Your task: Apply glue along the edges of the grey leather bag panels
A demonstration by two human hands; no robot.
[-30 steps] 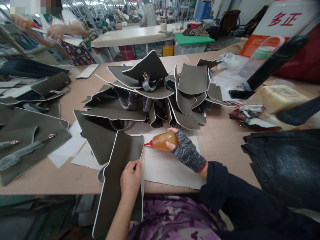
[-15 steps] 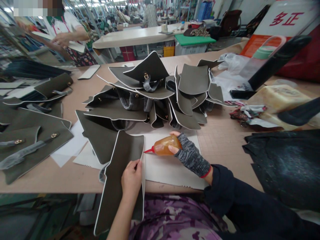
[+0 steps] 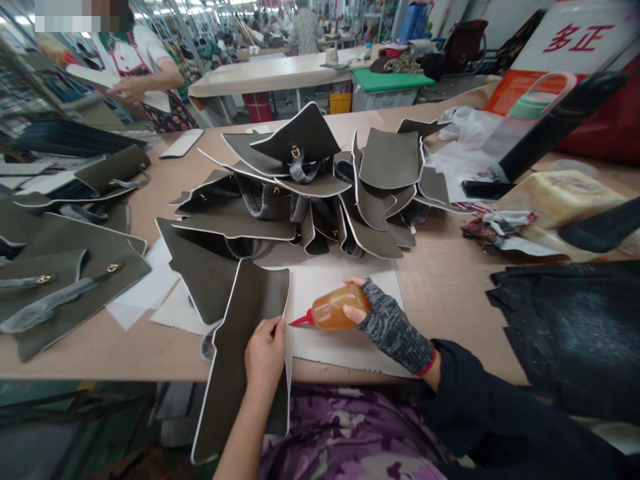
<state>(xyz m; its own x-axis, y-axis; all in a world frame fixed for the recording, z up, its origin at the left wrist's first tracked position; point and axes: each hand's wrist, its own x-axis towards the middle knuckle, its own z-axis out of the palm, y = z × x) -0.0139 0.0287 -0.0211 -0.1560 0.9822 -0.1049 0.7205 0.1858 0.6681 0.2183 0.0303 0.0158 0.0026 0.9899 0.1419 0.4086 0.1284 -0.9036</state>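
Bag panel [image 3: 250, 293] at 7 o'clock, its right edge pinched by fingers of the left hand [image 3: 265, 350]; fingers of the right hand [image 3: 383, 319] wrap a squeeze bottle [image 3: 331, 310], red nozzle [image 3: 303, 319] at that edge, part-way along. Edge work appears under way; treated length indistinguishable. Heaped bag pieces [image 3: 387, 158], 12 o'clock: finished or waiting, unclear.

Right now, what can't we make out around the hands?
- Head view: whether the red nozzle touches the panel by the left hand; contact too small.
- Head view: bottle's base; covered by the right hand.
- Head view: lower pieces in the pile; covered by upper ones.
- Head view: black sheet's far end; cut off by the right edge.
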